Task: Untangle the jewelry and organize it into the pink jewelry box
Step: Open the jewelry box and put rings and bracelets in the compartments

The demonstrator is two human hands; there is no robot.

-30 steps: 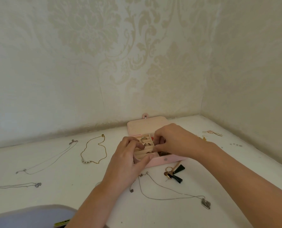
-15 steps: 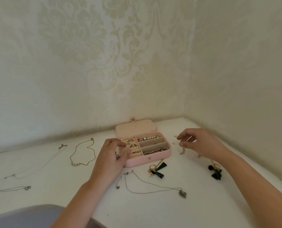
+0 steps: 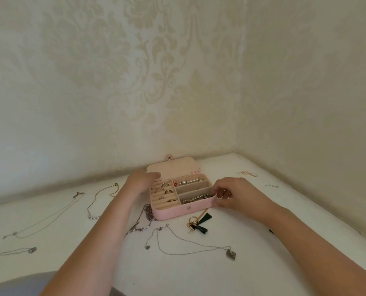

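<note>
The pink jewelry box (image 3: 173, 213) stands open near the wall corner. Its left slots hold rings (image 3: 164, 190), its back right compartment pearls (image 3: 188, 182), and its front right compartment a bead bracelet (image 3: 196, 198). My right hand (image 3: 236, 196) is at the box's right front corner, fingers curled over the rim and pinching a small gold piece (image 3: 224, 190). My left hand (image 3: 142, 180), blurred, rests loosely curled at the box's left back corner and holds nothing visible. A tangled silver chain (image 3: 144, 220) lies against the box's left front.
On the white tabletop lie a silver necklace with a heart pendant (image 3: 231, 254), a gold ring with black tassels (image 3: 197, 226), a gold necklace (image 3: 102, 199) and two silver necklaces (image 3: 47, 218) (image 3: 31, 250). A pink-gold piece (image 3: 247, 173) and small studs (image 3: 271, 185) lie right. Walls close two sides.
My right hand came back from the table's right side to the box's front right corner. My left hand let go of the silver tangle and moved up to the box's back left corner.
</note>
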